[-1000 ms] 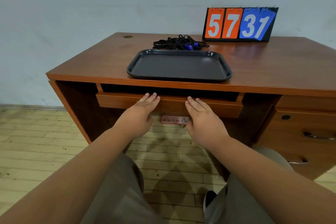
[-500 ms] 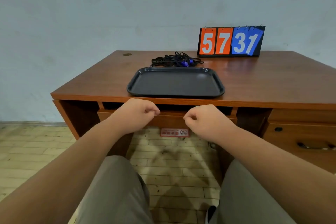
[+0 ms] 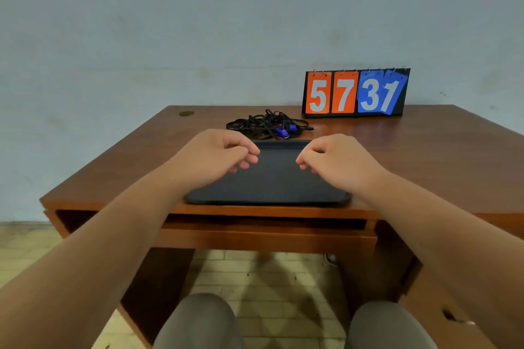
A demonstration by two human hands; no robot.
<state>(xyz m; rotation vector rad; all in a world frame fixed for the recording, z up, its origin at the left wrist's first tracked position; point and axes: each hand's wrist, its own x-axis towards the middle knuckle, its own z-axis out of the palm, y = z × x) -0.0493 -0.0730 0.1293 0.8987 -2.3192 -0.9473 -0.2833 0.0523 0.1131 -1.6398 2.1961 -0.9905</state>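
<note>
L hand [image 3: 215,157], R hand [image 3: 338,163] up off drawer [image 3: 266,236], now over tray [image 3: 272,183].

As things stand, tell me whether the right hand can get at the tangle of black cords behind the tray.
Probably yes. The right hand hovers over the tray, holding nothing, and the cords lie just beyond its far rim with nothing between.
</note>
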